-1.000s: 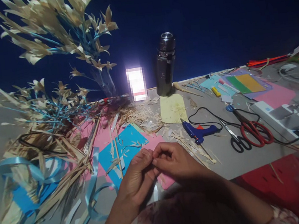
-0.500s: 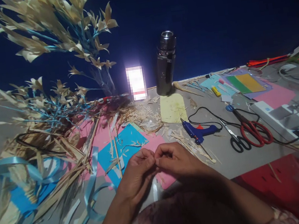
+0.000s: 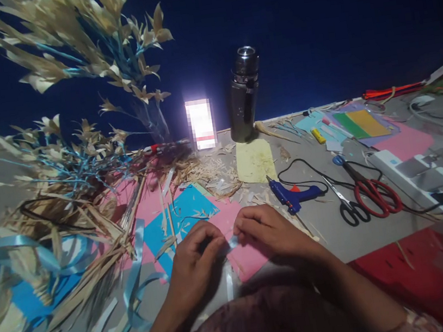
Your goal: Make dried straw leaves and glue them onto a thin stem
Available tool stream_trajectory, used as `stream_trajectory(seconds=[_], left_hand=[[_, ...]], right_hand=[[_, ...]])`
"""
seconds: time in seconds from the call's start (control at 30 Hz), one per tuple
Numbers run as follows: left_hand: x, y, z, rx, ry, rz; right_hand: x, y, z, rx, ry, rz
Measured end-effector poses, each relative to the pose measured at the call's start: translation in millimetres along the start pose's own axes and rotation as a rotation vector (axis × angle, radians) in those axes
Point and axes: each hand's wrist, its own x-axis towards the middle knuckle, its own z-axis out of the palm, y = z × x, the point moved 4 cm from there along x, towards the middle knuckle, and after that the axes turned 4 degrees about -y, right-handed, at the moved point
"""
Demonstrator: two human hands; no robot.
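Over the pink paper [image 3: 251, 258], a short pale blue strip [image 3: 233, 242] spans the gap between my hands; whether it is ribbon or paper I cannot tell. My left hand [image 3: 198, 257] pinches one end between thumb and curled fingers. At the other end, my right hand [image 3: 267, 232] grips it with its fingertips. Blue paper [image 3: 183, 215] with thin pale scraps on it lies just beyond my left hand. A blue glue gun [image 3: 295, 194] rests beyond my right hand, its nozzle pointing away.
Light blue ribbon [image 3: 136, 277] and dried husks [image 3: 93, 250] spread across the left, below a blue-stemmed husk flower arrangement [image 3: 124, 59]. A dark flask [image 3: 243, 100] stands at the back. To the right lie black-handled scissors [image 3: 351, 211], red-handled scissors [image 3: 376, 193] and a power strip [image 3: 408, 178].
My hands were together at the fingertips and have moved apart. The pale blue strip now shows stretched between them. The camera view has shifted slightly.
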Motion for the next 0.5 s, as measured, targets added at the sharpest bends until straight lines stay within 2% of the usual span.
stream_trajectory(seconds=[0.13, 0.2, 0.37, 0.5], left_hand=[[3, -16, 11.5, -0.558, -0.015, -0.183], [4, -17, 18.8, -0.716, -0.04, -0.243], [8, -13, 27.9, -0.834, -0.025, -0.338], [10, -11, 29.2, -0.823, -0.014, -0.341]], right_hand=[[4, 5, -3, 0.127, 0.11, -0.051], [6, 7, 2, 0.161, 0.118, -0.057], [8, 11, 13, 0.336, 0.144, -0.076], [11, 16, 21, 0.538, 0.073, -0.076]])
